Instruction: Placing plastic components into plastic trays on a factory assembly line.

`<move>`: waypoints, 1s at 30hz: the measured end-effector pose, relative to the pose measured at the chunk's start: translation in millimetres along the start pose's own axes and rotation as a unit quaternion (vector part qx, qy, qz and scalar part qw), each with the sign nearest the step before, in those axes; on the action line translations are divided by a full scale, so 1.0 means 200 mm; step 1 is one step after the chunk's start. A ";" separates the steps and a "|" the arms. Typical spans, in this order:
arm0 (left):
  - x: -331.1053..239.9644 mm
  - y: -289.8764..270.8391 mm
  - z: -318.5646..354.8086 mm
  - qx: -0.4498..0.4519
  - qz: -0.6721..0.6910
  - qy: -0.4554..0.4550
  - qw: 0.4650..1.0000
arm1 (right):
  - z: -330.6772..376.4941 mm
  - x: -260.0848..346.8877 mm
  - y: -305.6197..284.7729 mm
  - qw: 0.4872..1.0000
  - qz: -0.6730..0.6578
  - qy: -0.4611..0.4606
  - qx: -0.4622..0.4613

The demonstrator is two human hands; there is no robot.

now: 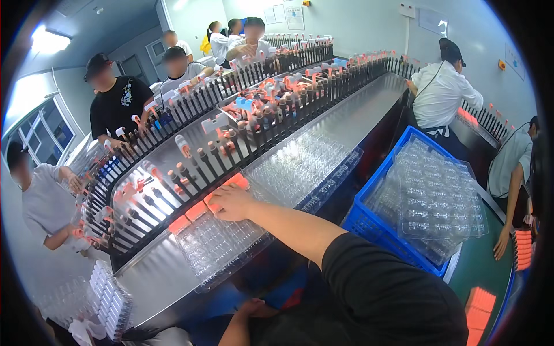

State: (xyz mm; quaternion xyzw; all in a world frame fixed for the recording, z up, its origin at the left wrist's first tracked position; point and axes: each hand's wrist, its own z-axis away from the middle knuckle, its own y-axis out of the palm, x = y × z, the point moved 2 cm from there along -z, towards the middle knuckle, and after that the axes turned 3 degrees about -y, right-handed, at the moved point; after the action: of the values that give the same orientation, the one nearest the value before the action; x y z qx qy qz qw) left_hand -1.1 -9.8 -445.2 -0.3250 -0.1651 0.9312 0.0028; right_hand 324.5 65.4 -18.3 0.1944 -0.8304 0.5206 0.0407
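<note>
My right hand (232,202) reaches out over a clear plastic blister tray (222,245) on the steel bench. Its fingers are closed on an orange piece (211,204) at the tray's far edge. More orange pieces (187,218) sit in a row along that same edge. My left hand (257,309) stays low near my lap, below the bench edge, and only partly shows. Just beyond the tray runs a conveyor of black upright pins (190,176), some carrying white and orange parts.
A second clear tray (303,167) lies to the right on the bench. A blue crate (375,230) holds stacked clear trays (435,199). Several other people work around the conveyor loop. White parts are stacked at lower left (109,300), and orange pieces lie at far right (524,249).
</note>
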 end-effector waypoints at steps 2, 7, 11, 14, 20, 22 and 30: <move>0.01 -0.01 0.01 -0.018 0.000 0.016 1.000 | -0.01 0.02 -0.01 1.000 -0.002 0.003 0.001; 0.00 -0.01 0.01 0.004 0.012 0.015 1.000 | 0.00 0.02 -0.01 1.000 -0.007 -0.003 0.000; -0.01 -0.01 0.02 0.005 0.021 0.008 1.000 | 0.00 0.01 -0.01 1.000 0.006 -0.004 -0.010; -0.01 -0.01 0.02 0.001 0.009 -0.008 1.000 | -0.01 0.02 0.00 1.000 0.004 -0.009 -0.002; -0.09 -0.01 0.07 0.012 0.028 0.005 1.000 | 0.00 -0.01 0.01 1.000 -0.005 -0.009 -0.009; -0.10 0.00 0.08 0.027 0.065 -0.013 0.997 | 0.00 -0.01 0.00 1.000 0.000 -0.005 -0.006; -0.03 -0.02 0.06 0.036 0.065 -0.005 0.997 | -0.04 0.04 0.01 1.000 -0.012 0.008 -0.009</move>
State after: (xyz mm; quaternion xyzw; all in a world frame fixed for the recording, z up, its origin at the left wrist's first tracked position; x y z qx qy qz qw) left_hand -3.9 -11.3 -430.9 -0.3301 -0.1098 0.9363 -0.0468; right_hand 315.5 72.0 -14.0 0.2000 -0.8321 0.5143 0.0557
